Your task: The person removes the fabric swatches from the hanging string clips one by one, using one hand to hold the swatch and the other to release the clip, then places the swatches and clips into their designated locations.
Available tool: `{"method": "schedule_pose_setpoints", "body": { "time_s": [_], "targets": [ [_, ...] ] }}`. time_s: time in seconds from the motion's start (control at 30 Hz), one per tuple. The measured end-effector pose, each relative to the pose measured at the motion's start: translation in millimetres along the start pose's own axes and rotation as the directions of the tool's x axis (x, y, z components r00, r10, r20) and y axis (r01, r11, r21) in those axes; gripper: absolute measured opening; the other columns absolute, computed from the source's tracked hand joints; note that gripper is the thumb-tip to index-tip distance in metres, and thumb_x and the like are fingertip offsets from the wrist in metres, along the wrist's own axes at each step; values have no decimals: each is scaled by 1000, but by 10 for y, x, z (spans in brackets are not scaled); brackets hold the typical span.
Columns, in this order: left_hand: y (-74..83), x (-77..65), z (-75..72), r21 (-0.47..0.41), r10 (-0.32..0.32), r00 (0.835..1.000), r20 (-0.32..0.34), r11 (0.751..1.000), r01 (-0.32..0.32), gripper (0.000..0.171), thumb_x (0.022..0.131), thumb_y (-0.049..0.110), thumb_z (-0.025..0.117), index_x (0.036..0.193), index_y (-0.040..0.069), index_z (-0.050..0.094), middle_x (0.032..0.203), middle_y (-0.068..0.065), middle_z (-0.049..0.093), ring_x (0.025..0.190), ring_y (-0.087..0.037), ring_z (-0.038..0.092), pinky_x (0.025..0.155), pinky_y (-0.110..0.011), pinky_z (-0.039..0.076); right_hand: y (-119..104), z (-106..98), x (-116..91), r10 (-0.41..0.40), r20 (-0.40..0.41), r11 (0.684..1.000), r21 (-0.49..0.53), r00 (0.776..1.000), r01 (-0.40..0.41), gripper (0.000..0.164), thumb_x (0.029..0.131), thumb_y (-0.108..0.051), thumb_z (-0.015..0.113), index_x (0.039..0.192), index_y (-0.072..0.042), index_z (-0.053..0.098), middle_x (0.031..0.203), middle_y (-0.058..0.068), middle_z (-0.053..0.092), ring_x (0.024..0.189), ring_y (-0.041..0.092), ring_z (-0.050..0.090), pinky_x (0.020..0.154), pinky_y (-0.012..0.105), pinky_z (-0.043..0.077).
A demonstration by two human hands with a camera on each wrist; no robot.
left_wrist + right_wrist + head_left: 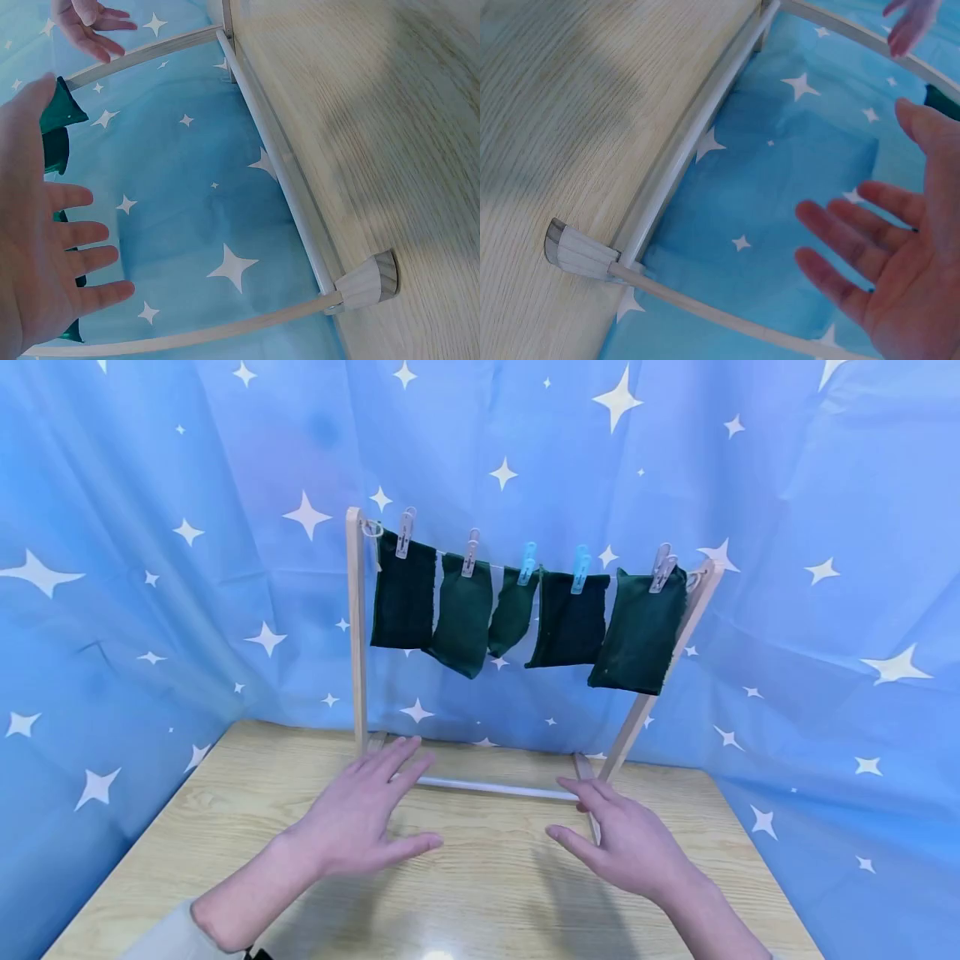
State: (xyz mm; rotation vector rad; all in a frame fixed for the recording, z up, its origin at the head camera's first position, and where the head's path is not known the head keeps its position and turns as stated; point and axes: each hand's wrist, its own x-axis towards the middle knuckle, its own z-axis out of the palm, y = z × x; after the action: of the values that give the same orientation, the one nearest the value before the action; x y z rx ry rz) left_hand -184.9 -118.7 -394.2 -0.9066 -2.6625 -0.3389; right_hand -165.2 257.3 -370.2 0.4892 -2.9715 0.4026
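Observation:
My left hand (pixel 360 818) hovers with fingers spread in front of a small wooden drying rack's left post (pixel 357 635), holding nothing. My right hand (pixel 630 839), its fingers slightly bent, is likewise bare and held out near the foot of the right post (pixel 660 668). Several dark green cloths (pixel 463 618) hang in a row from a thin white line tied between the posts. Grey clothespins (pixel 405 533) and light blue clothespins (pixel 581 570) pinch them there. Both palms show in the wrist views, the left palm (pixel 37 277) and the right palm (pixel 915 300).
A white bar (pixel 495 788) joins the posts low down. Wooden feet (pixel 367 281) support the rack on the wood-grain table (pixel 480 877). A blue curtain with white stars (pixel 187 443) hangs right behind the rack and along both sides.

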Motion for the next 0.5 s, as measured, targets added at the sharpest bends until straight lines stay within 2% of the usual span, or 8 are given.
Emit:
{"method": "schedule_pose_setpoints", "body": {
  "time_s": [0.1, 0.17, 0.3, 0.4, 0.5],
  "targets": [
    [-3, 8, -29, -10, -6, 999, -44, 1000, 6, 88, 103, 78, 54, 165, 15, 50, 172, -14, 47, 155, -39, 51, 117, -64, 51, -14, -23, 3, 16, 14, 999, 30, 1000, -16, 66, 101, -70, 67, 149, -24, 68, 143, 2, 73, 109, 16, 77, 91, 49, 64],
    [-11, 15, -48, -31, -19, 998, -61, 999, 17, 83, 105, 73, 55, 164, 13, 52, 169, -14, 50, 151, -38, 55, 115, -62, 53, -18, -38, 4, 16, 12, 999, 46, 1000, -17, 61, 102, -66, 68, 146, -24, 70, 139, 0, 74, 105, 14, 76, 86, 43, 63],
    [-20, 43, -116, -130, -89, 992, -90, 989, 77, 74, 108, 62, 59, 162, 10, 54, 165, -12, 56, 147, -35, 60, 114, -58, 55, -31, -70, 10, 24, 9, 997, 71, 1000, -24, 54, 102, -62, 71, 142, -25, 72, 130, -4, 76, 98, 8, 73, 79, 34, 60],
    [-45, 90, -194, -227, -149, 979, -141, 967, 115, 63, 111, 51, 62, 158, 9, 58, 160, -11, 61, 139, -34, 67, 107, -55, 60, -41, -95, 26, 28, 13, 996, 86, 1000, -29, 51, 103, -60, 71, 142, -26, 72, 126, -6, 77, 94, 4, 71, 78, 32, 60],
    [-100, 162, -293, -307, -187, 959, -214, 945, 115, 54, 112, 39, 64, 154, 7, 60, 155, -14, 64, 125, -34, 73, 98, -53, 64, -53, -118, 42, 28, 12, 995, 97, 1000, -29, 51, 104, -59, 71, 143, -25, 71, 124, -6, 76, 91, 3, 70, 78, 31, 60]
  ]
}}
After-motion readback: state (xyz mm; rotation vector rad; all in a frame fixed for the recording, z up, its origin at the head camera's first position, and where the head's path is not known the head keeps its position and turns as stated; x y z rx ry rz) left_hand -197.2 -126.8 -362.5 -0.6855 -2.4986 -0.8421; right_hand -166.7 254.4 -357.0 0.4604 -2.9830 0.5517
